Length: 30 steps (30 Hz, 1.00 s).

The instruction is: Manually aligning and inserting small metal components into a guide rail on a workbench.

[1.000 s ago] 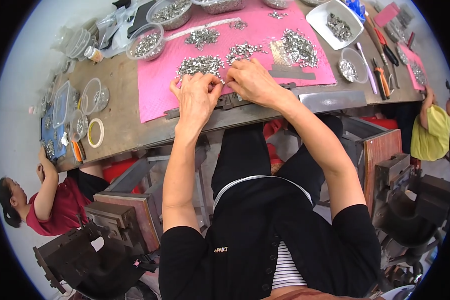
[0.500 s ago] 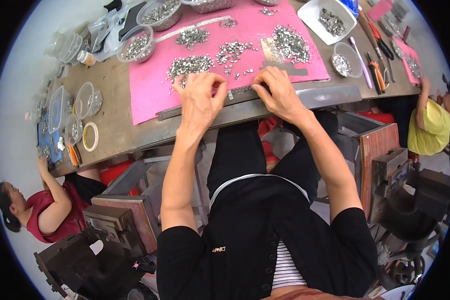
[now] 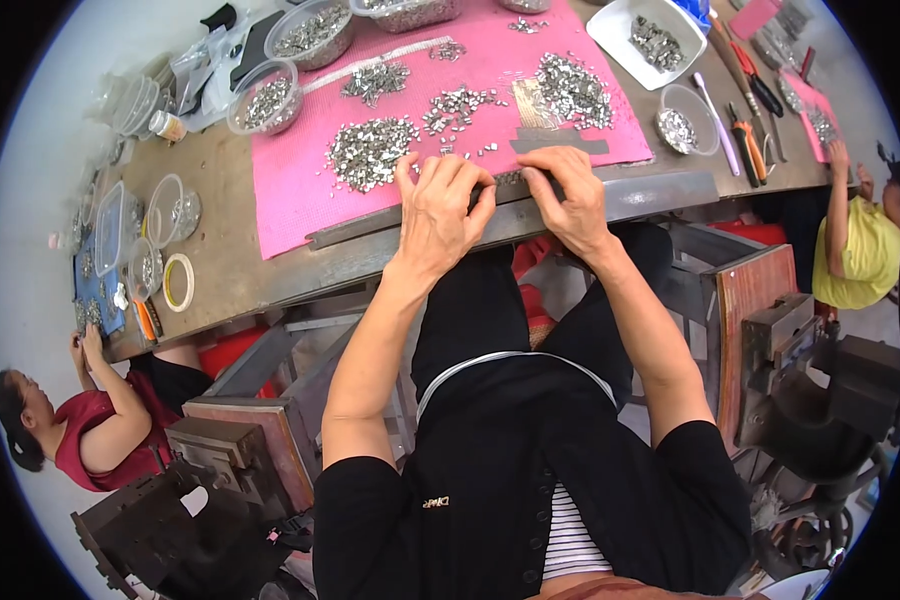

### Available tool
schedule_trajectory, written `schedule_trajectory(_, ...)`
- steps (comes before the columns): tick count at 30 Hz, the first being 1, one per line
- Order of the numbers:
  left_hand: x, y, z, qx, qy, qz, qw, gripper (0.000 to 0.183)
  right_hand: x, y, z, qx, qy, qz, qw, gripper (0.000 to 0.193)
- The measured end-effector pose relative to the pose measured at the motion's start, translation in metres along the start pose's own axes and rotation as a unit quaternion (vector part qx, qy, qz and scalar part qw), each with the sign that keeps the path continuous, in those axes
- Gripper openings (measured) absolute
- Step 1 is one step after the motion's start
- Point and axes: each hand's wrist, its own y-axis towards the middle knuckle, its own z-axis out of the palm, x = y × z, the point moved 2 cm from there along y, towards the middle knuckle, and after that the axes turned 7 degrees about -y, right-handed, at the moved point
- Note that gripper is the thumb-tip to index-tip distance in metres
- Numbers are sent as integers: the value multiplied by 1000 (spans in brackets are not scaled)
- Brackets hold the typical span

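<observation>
My left hand (image 3: 440,212) is curled over the front edge of the pink mat, thumb and forefinger brought together; what they pinch is hidden. Just right of it my right hand (image 3: 573,200) bends its fingers onto a dark strip of small metal links (image 3: 510,183), thumb tip against it. The strip lies along a long metal bar (image 3: 355,226) at the bench's front edge, and its ends are covered by my hands. Beyond my left hand spreads a heap of small shiny metal pieces (image 3: 372,152). Flat grey strips (image 3: 560,145) rest beyond my right hand.
More metal pieces lie heaped on the pink mat (image 3: 285,190). Round tubs (image 3: 267,97) and a white tray (image 3: 640,75) stand behind. Pliers (image 3: 745,150) and a tape roll (image 3: 179,282) lie on the bench. Co-workers sit left, in red (image 3: 110,430), and right, in yellow (image 3: 860,255).
My left hand has moved right and nearer me, off the edge of the heap and closer to my right hand. My right hand has shifted slightly right. Less of the link strip shows.
</observation>
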Motion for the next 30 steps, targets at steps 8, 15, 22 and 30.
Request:
schedule_trajectory(8, -1, 1, 3, -7, 9, -6, 1000, 9, -5, -12, -12, -21, -13, 87, 996, 11)
schedule_trajectory(15, 3, -2, -1, 7, -48, -19, 999, 9, -7, -15, -11, -44, -8, 91, 995, 16)
schedule_trajectory(22, 10, -29, -33, -77, -7, -53, 996, 21, -8, -20, -20, 14, 19, 120, 992, 30)
schedule_trajectory(30, 15, -51, -29, -79, 51, -87, 992, 28, -4, -25, -16, 12, -59, 36, 998, 39)
